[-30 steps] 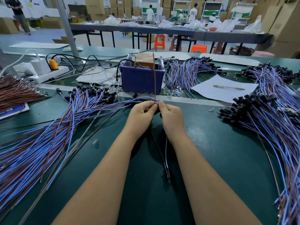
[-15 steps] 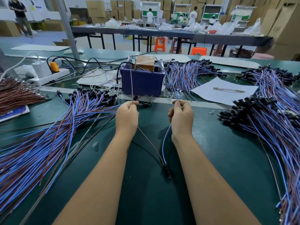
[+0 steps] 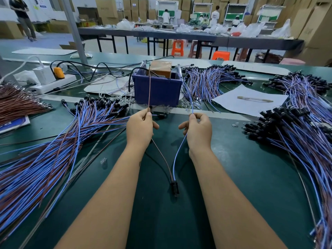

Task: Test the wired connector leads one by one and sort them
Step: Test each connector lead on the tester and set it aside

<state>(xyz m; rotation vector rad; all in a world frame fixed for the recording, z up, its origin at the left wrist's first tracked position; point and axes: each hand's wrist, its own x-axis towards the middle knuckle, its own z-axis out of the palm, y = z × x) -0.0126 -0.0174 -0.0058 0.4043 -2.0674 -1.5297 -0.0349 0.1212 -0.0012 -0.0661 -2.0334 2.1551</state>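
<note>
One connector lead lies between my forearms, its black connector (image 3: 174,188) resting on the green table. My left hand (image 3: 139,128) pinches its brown wire (image 3: 149,87), whose end rises straight up in front of the blue bin (image 3: 158,90). My right hand (image 3: 198,131) pinches its blue wire (image 3: 177,155), the tip sticking up just above my fingers. The two wires spread apart into a V from the connector. A metal prong (image 3: 143,65) stands at the bin's left side and another metal prong (image 3: 179,69) at its right.
A big heap of blue-and-brown leads (image 3: 53,150) fans over the left of the table. More heaps (image 3: 305,141) lie at the right, and another bundle of leads (image 3: 208,83) behind the bin. A brown wire bundle (image 3: 16,103), power strip (image 3: 53,83) and paper sheet (image 3: 251,103) lie around.
My hands, together at the middle a second ago, have moved apart, spreading the brown and blue wires into a V. The wire ends have come up toward the blue bin.
</note>
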